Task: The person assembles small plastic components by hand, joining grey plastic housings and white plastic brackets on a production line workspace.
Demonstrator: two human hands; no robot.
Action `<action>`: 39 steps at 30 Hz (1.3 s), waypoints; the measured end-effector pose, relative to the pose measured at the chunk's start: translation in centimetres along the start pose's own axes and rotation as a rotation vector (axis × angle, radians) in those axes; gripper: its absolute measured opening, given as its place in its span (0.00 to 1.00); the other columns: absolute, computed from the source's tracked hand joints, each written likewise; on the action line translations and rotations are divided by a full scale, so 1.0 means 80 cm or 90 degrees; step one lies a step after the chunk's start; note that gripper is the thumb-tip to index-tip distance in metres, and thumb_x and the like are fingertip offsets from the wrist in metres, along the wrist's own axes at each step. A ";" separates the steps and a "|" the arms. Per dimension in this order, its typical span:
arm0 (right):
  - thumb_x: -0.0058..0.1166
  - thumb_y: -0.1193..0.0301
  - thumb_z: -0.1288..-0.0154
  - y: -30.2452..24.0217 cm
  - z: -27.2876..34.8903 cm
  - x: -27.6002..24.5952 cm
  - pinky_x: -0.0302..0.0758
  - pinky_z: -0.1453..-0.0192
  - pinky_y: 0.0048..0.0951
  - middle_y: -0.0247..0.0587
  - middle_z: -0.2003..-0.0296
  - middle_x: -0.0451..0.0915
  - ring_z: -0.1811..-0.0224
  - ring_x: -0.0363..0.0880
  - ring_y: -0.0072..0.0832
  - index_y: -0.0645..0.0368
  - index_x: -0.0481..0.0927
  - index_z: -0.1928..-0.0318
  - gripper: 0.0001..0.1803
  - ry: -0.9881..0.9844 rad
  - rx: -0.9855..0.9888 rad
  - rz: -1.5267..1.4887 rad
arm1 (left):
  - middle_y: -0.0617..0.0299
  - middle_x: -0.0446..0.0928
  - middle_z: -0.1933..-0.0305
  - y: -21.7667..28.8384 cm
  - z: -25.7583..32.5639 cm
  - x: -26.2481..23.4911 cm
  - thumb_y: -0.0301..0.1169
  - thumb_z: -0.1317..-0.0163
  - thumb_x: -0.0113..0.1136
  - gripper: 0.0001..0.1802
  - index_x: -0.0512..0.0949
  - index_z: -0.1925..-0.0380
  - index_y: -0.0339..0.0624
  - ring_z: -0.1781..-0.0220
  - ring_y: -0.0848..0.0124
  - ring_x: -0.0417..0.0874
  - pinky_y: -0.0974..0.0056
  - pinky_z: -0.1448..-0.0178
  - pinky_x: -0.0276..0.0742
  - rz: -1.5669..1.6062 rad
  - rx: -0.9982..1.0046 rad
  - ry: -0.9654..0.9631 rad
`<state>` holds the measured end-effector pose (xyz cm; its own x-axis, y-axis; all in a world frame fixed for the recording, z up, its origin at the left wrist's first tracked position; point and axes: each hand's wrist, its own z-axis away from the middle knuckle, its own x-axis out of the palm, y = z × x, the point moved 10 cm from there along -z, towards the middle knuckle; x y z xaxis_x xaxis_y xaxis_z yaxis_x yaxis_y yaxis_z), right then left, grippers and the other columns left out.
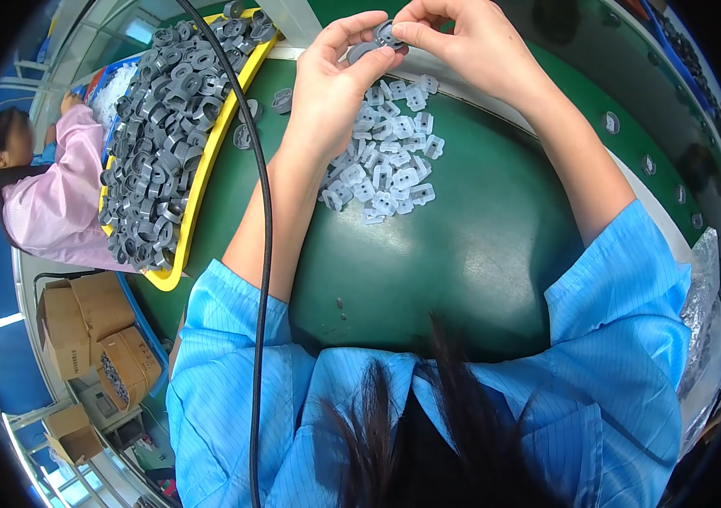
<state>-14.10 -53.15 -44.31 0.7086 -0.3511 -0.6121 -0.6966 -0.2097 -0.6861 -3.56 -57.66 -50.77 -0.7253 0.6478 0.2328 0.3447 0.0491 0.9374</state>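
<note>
My left hand (335, 89) is closed on a dark grey plastic ring-shaped part (362, 52), with the thumb pressed against it. Close above that, at the far edge of the table, my right hand (475, 51) pinches a small grey piece (386, 34) between thumb and fingers. The two parts touch or overlap; my fingers hide how they fit together. Below my hands lies a loose pile of small translucent white plastic pieces (394, 152) on the green tabletop (428, 262). A few loose grey parts (282, 101) lie left of my left wrist.
A yellow-rimmed tray (176, 275) heaped with grey ring parts (165, 135) stands at left. A black cable (267, 245) hangs across the view. Beyond the tray sits a person in pink (60, 190). Several grey parts (648, 164) lie on a green strip at right; cardboard boxes (98, 313) stand lower left.
</note>
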 end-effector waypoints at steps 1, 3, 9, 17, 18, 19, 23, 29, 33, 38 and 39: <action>0.59 0.72 0.42 0.014 0.002 0.003 0.74 0.68 0.24 0.41 0.76 0.81 0.76 0.77 0.22 0.67 0.81 0.69 0.09 -0.017 0.087 -0.076 | 0.54 0.70 0.47 0.003 0.000 0.003 0.20 0.39 0.56 0.22 0.68 0.43 0.30 0.46 0.62 0.79 0.62 0.36 0.73 -0.015 0.004 0.002; 0.60 0.72 0.42 0.008 0.007 -0.001 0.74 0.68 0.24 0.40 0.77 0.80 0.75 0.77 0.21 0.67 0.81 0.69 0.09 0.044 0.022 -0.069 | 0.55 0.70 0.47 0.003 0.001 0.006 0.20 0.39 0.56 0.22 0.68 0.44 0.30 0.47 0.63 0.79 0.62 0.37 0.73 0.007 0.002 0.004; 0.63 0.72 0.43 0.025 0.009 0.004 0.74 0.70 0.21 0.36 0.77 0.81 0.76 0.76 0.17 0.66 0.81 0.69 0.09 0.064 0.076 -0.130 | 0.57 0.69 0.49 0.004 0.003 0.006 0.20 0.40 0.58 0.24 0.68 0.43 0.30 0.48 0.65 0.79 0.62 0.37 0.74 0.022 0.037 0.037; 0.59 0.75 0.40 0.069 0.009 0.038 0.77 0.66 0.22 0.39 0.69 0.81 0.72 0.78 0.22 0.66 0.79 0.61 0.08 -0.080 0.319 -0.482 | 0.55 0.75 0.52 0.012 0.002 0.004 0.21 0.40 0.59 0.22 0.70 0.45 0.31 0.53 0.68 0.82 0.67 0.46 0.78 -0.207 0.072 0.020; 0.59 0.76 0.40 0.070 0.008 0.044 0.77 0.65 0.22 0.40 0.68 0.81 0.71 0.78 0.23 0.67 0.79 0.60 0.09 -0.149 0.291 -0.518 | 0.55 0.75 0.52 0.013 0.001 0.002 0.21 0.40 0.59 0.22 0.70 0.45 0.31 0.53 0.68 0.82 0.67 0.46 0.78 -0.207 0.073 0.020; 0.59 0.76 0.40 0.073 0.007 0.039 0.77 0.65 0.22 0.40 0.68 0.81 0.71 0.78 0.23 0.67 0.79 0.60 0.09 -0.148 0.291 -0.517 | 0.54 0.77 0.54 0.007 -0.001 -0.003 0.21 0.40 0.59 0.21 0.70 0.46 0.31 0.54 0.68 0.82 0.68 0.47 0.79 -0.100 0.032 0.015; 0.60 0.79 0.42 0.063 0.006 0.038 0.77 0.64 0.21 0.41 0.69 0.82 0.70 0.80 0.23 0.68 0.79 0.60 0.09 -0.230 0.260 -0.420 | 0.52 0.79 0.56 0.001 -0.003 -0.005 0.22 0.39 0.60 0.18 0.71 0.49 0.31 0.57 0.67 0.83 0.68 0.49 0.79 -0.009 -0.034 -0.027; 0.58 0.79 0.42 0.021 0.003 0.011 0.77 0.64 0.22 0.40 0.70 0.82 0.72 0.79 0.22 0.68 0.79 0.60 0.09 -0.144 0.165 -0.007 | 0.52 0.80 0.57 0.006 -0.001 -0.007 0.22 0.39 0.60 0.17 0.71 0.50 0.31 0.57 0.66 0.84 0.68 0.48 0.79 -0.047 -0.032 0.004; 0.58 0.77 0.40 0.061 0.005 0.035 0.78 0.60 0.20 0.40 0.66 0.82 0.67 0.80 0.21 0.68 0.79 0.57 0.11 -0.183 0.285 -0.477 | 0.51 0.80 0.58 0.004 -0.004 -0.010 0.22 0.39 0.59 0.17 0.71 0.50 0.31 0.56 0.65 0.83 0.67 0.47 0.79 0.047 -0.050 -0.004; 0.58 0.77 0.40 0.054 0.001 0.031 0.77 0.61 0.19 0.38 0.68 0.81 0.68 0.79 0.21 0.67 0.78 0.59 0.09 -0.113 0.220 -0.456 | 0.52 0.79 0.58 -0.003 -0.004 -0.012 0.23 0.38 0.58 0.16 0.71 0.51 0.32 0.57 0.66 0.83 0.68 0.48 0.79 0.093 -0.056 -0.002; 0.58 0.77 0.40 0.053 0.003 0.034 0.77 0.61 0.19 0.38 0.68 0.81 0.68 0.79 0.21 0.67 0.78 0.59 0.09 -0.112 0.223 -0.456 | 0.53 0.79 0.57 -0.007 -0.005 -0.010 0.24 0.37 0.59 0.15 0.71 0.51 0.33 0.56 0.66 0.82 0.68 0.47 0.78 0.135 -0.062 -0.005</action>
<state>-15.11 -54.79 -49.02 0.9963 -0.0853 -0.0117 -0.0136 -0.0215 -0.9997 -3.42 -58.50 -51.36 -0.6384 0.6418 0.4250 0.4291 -0.1616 0.8887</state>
